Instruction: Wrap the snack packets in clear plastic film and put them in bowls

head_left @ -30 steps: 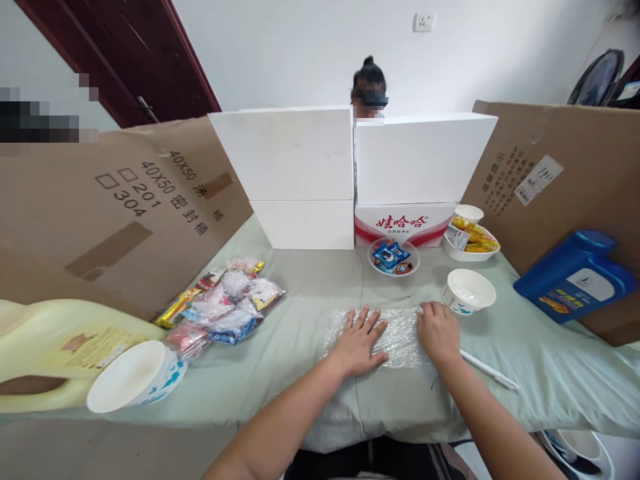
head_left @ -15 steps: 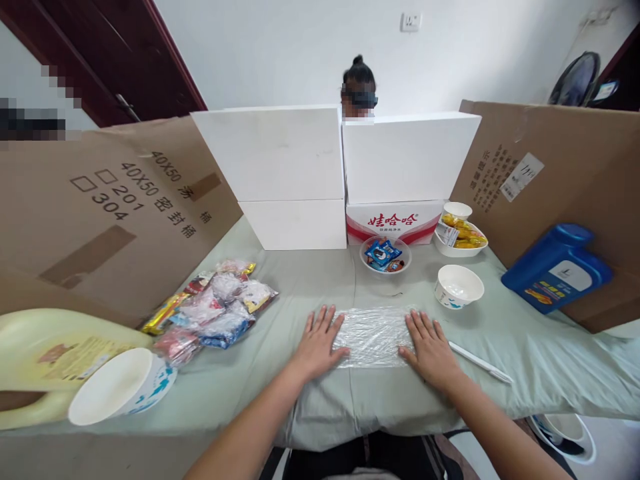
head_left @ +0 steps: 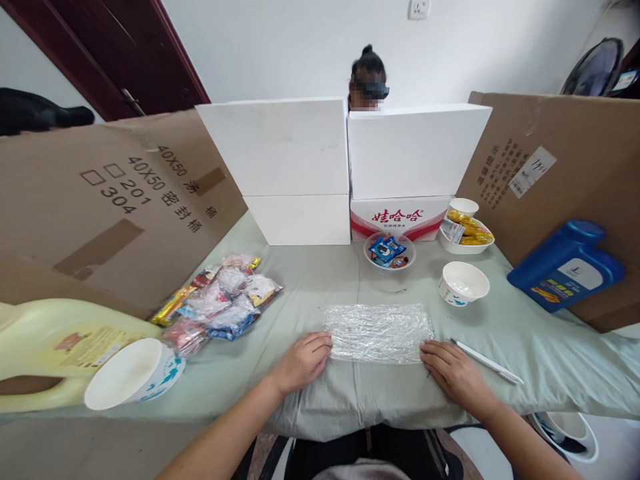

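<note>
A rectangular sheet of clear, crinkled plastic (head_left: 377, 333) lies flat on the cloth in front of me. At its lower left corner my left hand (head_left: 304, 363) is closed, fingers curled together on the edge. My right hand (head_left: 456, 372) grips the lower right corner, its thumb hidden beneath the fingers. Just beyond that hand lies a white pen-like stick (head_left: 490, 361). A white paper bowl (head_left: 464, 285) with blue print stands to the right, past the sheet. Behind the sheet is a clear bowl (head_left: 390, 252) holding small blue packets.
Wrapped snacks (head_left: 220, 300) are heaped at left, near a tilted paper bowl (head_left: 135, 373) and a pale yellow jug (head_left: 65, 353). A blue bottle (head_left: 565, 267) leans at right. White boxes (head_left: 295, 170) and cardboard panels (head_left: 560, 173) wall the table; behind sits a person (head_left: 369, 77).
My hands have drawn back toward me from lying spread on the sheet's two ends. Both now have their fingers closed at its lower corners. The view has shifted slightly.
</note>
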The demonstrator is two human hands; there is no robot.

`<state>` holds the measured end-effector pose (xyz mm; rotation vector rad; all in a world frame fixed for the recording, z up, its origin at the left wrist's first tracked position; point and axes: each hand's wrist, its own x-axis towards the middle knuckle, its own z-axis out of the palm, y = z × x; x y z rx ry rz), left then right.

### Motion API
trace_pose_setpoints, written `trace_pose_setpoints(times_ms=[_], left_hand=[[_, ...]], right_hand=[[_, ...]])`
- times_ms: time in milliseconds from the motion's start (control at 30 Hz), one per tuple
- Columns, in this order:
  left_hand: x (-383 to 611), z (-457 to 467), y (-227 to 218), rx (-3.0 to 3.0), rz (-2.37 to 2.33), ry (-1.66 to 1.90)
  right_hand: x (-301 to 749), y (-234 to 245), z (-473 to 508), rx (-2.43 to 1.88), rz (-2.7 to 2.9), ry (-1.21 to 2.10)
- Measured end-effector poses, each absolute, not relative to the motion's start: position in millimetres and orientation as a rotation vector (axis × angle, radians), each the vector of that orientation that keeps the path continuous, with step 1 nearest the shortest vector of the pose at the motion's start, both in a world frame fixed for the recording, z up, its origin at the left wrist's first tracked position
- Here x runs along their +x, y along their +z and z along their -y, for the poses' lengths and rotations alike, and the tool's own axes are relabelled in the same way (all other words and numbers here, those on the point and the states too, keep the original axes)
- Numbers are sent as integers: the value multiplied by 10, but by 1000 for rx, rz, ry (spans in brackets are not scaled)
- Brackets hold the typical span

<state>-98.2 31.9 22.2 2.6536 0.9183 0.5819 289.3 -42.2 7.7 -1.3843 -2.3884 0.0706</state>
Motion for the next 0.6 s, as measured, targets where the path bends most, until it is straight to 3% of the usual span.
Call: trace_pose_setpoints(times_ms=[300, 467, 600], left_hand=[[-968, -355, 421, 2209, -1383, 558], [-784, -548, 351, 2203, -1735, 431], [-654, -602, 243, 2247, -1812, 398]], right_hand=[[2715, 224, 408, -1622, 2091, 419], [2532, 152, 83, -2041, 1960, 244], [2427, 77, -66, -2139, 1981, 127]])
